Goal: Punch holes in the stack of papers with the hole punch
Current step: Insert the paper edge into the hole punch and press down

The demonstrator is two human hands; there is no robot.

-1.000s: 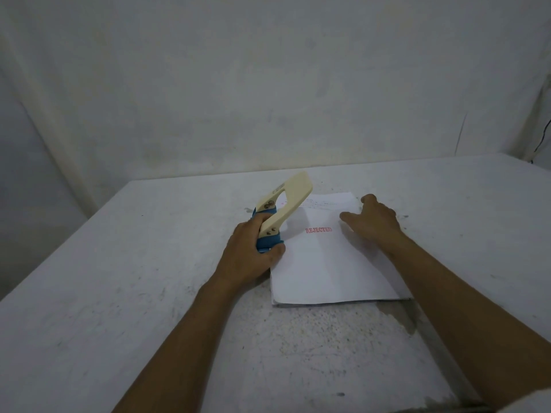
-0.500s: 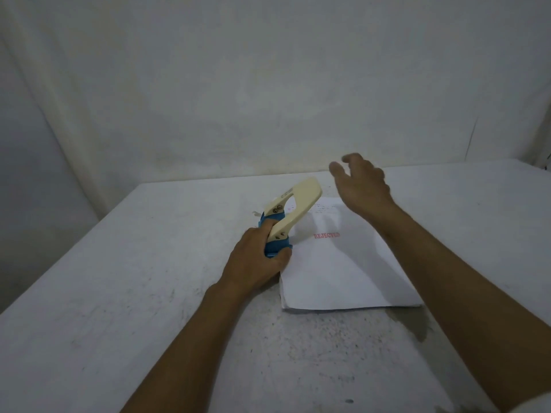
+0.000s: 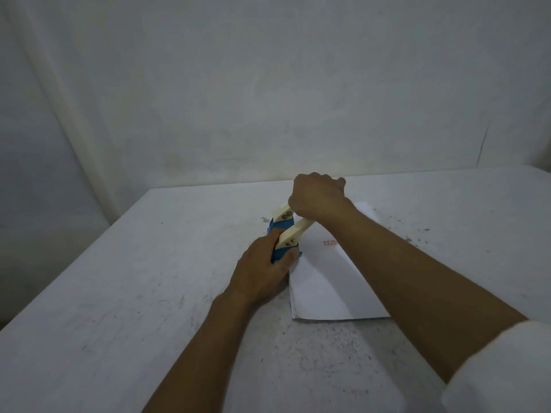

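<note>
A stack of white papers point(image 3: 323, 286) with a red stamp lies on the white table point(image 3: 125, 293). At the stack's left edge sits the hole punch point(image 3: 286, 231), blue in its base with a cream lever still raised at a slant. My left hand point(image 3: 262, 272) grips the blue base from the near side. My right hand point(image 3: 317, 195) is closed over the far, upper end of the lever, and its forearm crosses above the papers and hides part of the stamp.
Small dark specks and paper bits point(image 3: 417, 234) lie on the table right of the stack. A pale wall point(image 3: 268, 84) rises behind the table's far edge. A white sleeve point(image 3: 501, 374) covers my right upper arm.
My right hand left the papers, rose, swung left and closed on the punch lever. My left hand kept its hold on the base.
</note>
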